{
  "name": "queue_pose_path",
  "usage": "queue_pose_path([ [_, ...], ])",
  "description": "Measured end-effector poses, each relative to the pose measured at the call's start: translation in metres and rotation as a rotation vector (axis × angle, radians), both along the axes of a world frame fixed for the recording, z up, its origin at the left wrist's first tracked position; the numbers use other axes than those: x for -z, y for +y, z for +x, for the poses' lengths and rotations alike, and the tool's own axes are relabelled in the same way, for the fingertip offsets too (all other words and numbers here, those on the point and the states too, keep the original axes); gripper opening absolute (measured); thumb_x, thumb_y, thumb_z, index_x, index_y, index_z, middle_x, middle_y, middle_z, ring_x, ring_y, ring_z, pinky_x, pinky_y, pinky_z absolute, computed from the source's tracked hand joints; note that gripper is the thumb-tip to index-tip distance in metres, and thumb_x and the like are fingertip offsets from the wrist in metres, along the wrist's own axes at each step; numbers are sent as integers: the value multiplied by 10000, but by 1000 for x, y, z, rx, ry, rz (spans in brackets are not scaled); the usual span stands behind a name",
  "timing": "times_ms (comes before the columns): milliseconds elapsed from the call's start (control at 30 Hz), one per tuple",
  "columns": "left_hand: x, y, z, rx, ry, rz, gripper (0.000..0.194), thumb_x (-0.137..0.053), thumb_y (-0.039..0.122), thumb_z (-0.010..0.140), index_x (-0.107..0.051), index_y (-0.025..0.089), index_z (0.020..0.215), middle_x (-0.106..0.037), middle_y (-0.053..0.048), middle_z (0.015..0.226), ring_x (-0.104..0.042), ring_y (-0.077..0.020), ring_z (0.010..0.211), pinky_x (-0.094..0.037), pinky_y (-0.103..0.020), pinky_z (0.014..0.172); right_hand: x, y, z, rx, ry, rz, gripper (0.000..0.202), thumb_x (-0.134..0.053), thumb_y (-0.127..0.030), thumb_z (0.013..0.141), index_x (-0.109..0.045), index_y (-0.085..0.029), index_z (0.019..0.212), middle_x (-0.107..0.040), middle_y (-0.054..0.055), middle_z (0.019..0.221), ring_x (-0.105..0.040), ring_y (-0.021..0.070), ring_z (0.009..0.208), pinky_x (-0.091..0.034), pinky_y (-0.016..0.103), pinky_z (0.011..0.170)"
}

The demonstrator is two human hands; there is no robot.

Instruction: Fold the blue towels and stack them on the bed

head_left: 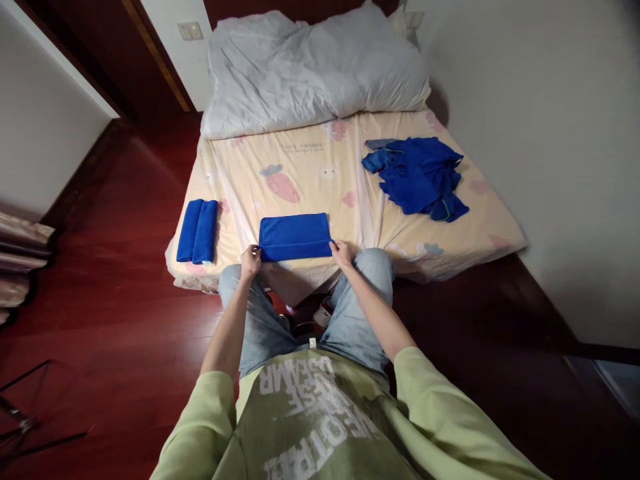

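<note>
A blue towel point(295, 230) lies flat at the front of the bed, its near edge folded over into a band. My left hand point(251, 261) pinches the left end of that band, and my right hand point(342, 254) pinches the right end. Left of it sit folded blue towels point(198, 231), two rolls or folds side by side near the bed's corner. Over on the right is a crumpled heap of blue cloths point(423, 175), with a greyish-blue piece at its upper left.
The bed's yellow sheet point(320, 190) carries carrot prints. A bunched grey-white quilt point(315, 70) fills the head end. My knees touch the front edge. A wall point(530, 120) borders the right side; a black tripod-like stand point(25, 423) is on the red floor at lower left.
</note>
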State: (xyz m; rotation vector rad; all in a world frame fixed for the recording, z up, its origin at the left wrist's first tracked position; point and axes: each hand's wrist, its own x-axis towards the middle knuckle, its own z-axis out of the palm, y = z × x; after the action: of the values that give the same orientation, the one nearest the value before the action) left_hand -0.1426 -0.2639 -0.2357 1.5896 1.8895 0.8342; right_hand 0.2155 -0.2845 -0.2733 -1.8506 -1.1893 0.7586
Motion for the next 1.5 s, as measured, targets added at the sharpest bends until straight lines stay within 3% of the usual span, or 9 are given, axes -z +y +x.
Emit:
queue_pose_path([
  [167,0,0,1,7,-8,8,240,-561,303,906,-703,178,1053,-778,-137,991,-730,-241,818,-571,-355,813,0,0,0,-5,-9,1,288,-588,-480,879,-656,-218,779,-747,79,766,-686,228,749,-556,335,784],
  [933,1,-2,1,42,22,1,236,-551,290,919,-672,190,1094,-774,-127,992,-728,-235,815,-568,-359,819,3,0,-1,-4,-79,-38,221,-600,-366,893,-719,-187,841,-788,109,856,-743,254,807,-574,369,840],
  [1133,0,-1,1,53,34,7,216,-552,282,931,-664,196,1094,-758,-117,972,-719,-239,812,-576,-369,825,-4,-4,-4,-12,-107,-69,213,-600,-329,927,-741,-170,915,-781,113,884,-743,261,854,-579,382,871],
  [1200,-1,-4,2,51,43,13,251,-556,255,925,-656,189,1146,-743,-132,1037,-716,-250,856,-577,-393,866,-10,-9,-5,-18,-142,-55,221,-610,-287,933,-744,-147,1040,-776,141,977,-739,278,938,-568,413,940],
  [1267,-2,-8,3,97,106,81,352,-554,206,913,-631,166,1254,-692,-183,1212,-695,-288,1024,-545,-450,983,-18,-16,-6,-88,-255,36,324,-592,-205,937,-705,-153,1236,-737,165,1191,-702,289,1110,-525,446,1050],
  [1333,-3,-13,5,200,187,165,422,-521,151,908,-614,149,1320,-620,-213,1355,-621,-323,1206,-472,-497,1104,-26,-23,-7,-270,-399,158,445,-525,-99,933,-669,-195,1342,-658,151,1373,-626,281,1267,-467,455,1141],
  [1433,-3,-20,9,368,227,185,372,-465,135,933,-674,163,1240,-654,-187,1309,-591,-321,1242,-443,-492,1147,-35,-29,-8,-563,-499,222,497,-458,-4,892,-737,-210,1248,-666,126,1362,-588,265,1303,-449,442,1170],
  [1500,-3,-23,10,415,218,168,324,-492,189,949,-694,177,1202,-674,-171,1290,-596,-317,1239,-445,-480,1159,-38,-31,-8,-609,-512,221,463,-483,-16,880,-757,-191,1210,-686,130,1333,-591,274,1291,-449,458,1173],
])
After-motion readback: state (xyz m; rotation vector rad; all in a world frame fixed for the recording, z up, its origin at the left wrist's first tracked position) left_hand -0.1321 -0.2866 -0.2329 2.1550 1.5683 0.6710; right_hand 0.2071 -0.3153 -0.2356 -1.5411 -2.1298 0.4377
